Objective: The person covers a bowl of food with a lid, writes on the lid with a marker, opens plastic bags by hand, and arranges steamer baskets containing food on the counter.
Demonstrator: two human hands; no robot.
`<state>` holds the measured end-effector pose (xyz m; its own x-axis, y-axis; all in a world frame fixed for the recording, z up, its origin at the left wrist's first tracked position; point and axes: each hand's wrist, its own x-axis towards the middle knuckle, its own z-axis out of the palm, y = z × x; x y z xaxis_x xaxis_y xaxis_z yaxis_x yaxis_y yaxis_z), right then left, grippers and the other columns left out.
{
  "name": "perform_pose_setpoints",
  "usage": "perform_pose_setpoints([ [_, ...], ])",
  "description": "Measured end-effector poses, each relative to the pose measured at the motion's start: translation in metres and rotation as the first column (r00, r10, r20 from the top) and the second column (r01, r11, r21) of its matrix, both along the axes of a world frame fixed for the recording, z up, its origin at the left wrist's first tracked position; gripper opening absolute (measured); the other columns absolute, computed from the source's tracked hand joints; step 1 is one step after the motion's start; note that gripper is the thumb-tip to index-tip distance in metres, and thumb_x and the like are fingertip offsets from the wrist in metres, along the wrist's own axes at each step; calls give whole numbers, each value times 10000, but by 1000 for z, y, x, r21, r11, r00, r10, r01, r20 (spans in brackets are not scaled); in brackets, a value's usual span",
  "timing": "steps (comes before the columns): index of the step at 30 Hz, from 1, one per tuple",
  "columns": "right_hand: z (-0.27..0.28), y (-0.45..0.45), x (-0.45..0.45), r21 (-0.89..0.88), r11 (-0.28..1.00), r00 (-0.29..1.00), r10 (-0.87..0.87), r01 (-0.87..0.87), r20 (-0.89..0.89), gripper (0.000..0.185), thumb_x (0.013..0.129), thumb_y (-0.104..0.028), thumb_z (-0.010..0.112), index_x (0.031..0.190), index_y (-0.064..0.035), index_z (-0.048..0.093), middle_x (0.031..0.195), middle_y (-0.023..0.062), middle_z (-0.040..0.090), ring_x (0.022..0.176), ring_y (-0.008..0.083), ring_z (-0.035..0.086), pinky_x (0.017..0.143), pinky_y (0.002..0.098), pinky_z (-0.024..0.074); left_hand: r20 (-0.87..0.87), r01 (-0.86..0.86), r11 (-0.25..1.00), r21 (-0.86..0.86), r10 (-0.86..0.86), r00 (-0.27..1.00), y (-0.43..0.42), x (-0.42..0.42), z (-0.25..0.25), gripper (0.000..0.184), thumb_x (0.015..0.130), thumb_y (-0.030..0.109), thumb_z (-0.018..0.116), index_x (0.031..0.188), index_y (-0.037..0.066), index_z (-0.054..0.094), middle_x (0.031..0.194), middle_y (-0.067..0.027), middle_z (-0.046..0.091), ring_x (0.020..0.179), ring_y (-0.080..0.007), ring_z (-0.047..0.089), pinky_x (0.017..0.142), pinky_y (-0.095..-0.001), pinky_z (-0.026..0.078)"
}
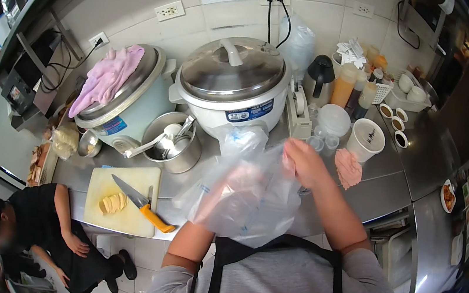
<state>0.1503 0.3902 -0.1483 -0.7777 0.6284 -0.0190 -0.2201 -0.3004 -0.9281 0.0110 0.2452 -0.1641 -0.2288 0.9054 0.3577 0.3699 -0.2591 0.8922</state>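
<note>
A clear plastic bag [262, 203] with faint blue print hangs open in front of my chest. My right hand [301, 162] pinches its upper right edge, fingers closed on the film. Through the plastic shows my left hand [242, 177], inside or behind the bag; the film blurs its fingers, so their pose is unclear. Just beyond is another bunched plastic bag [243, 140] with a blue mark, near the rice cooker. To the left, a cutting board [101, 179] bears sliced pale yellow pieces [113, 203] and a knife [132, 193] with a yellow handle.
Two big rice cookers [236, 90] line the wall, one with a pink cloth [110, 80] on its lid. A metal pot [177, 157] holds utensils. Sauce bottles [344, 85], a white tub [366, 139] and a pink cloth [348, 168] stand right. A person in black [36, 215] is lower left.
</note>
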Motion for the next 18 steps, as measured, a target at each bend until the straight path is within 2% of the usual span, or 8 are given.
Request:
perform_pose_setpoints([
  [2,16,18,-19,193,981,996,2,-19,88,205,838,-259,477,777,-65,502,636,-17,464,537,69,421,470,196,333,166,-74,997,-4,74,983,11,-12,20,125,802,173,507,857,65,538,743,-10,523,666,-101,506,595,-228,417],
  [5,34,30,-59,237,971,980,-41,-7,193,188,815,-262,503,789,-76,522,629,-14,480,517,69,419,442,196,315,403,-182,982,-38,182,897,22,-30,46,100,798,166,506,812,74,543,714,3,515,653,-85,498,571,-223,414],
  [6,34,34,-71,217,976,961,-56,-4,269,182,811,-258,506,795,-77,526,632,-9,487,513,71,422,435,199,314,425,-107,994,22,88,901,28,-45,30,104,797,163,507,841,74,539,721,4,516,657,-83,496,573,-222,414],
  [8,22,37,-83,170,985,919,-40,-30,391,168,804,-246,512,806,-78,530,644,-2,499,507,74,428,421,206,310,384,-56,994,96,15,923,40,-69,-6,150,798,191,506,873,64,534,725,1,515,664,-82,492,576,-221,409],
  [10,0,42,-87,112,990,876,20,-84,482,153,797,-230,519,812,-79,531,660,4,510,504,76,434,408,215,308,192,-205,974,96,184,964,34,-50,12,261,809,289,498,854,34,537,709,-15,507,668,-92,484,578,-227,392],
  [11,-19,47,-89,96,992,878,23,-79,478,149,794,-221,523,828,-77,535,679,15,525,524,85,457,416,225,329,53,-326,940,98,322,945,29,-39,21,344,817,355,492,832,15,540,696,-27,502,669,-99,479,578,-231,381],
  [14,-81,50,-89,-35,999,912,41,-29,409,158,780,-197,536,875,-72,545,738,53,566,599,123,525,463,259,394,473,-225,961,-162,276,837,39,-60,-79,279,830,273,422,835,22,545,668,-30,503,602,-107,455,528,-228,351],
  [18,-138,32,-83,-283,957,990,-21,60,137,210,765,-178,546,935,-53,549,829,105,594,738,189,574,598,302,452,406,-73,938,-338,215,888,28,-75,-145,172,794,232,461,771,72,521,664,-21,502,579,-108,476,457,-242,374],
])
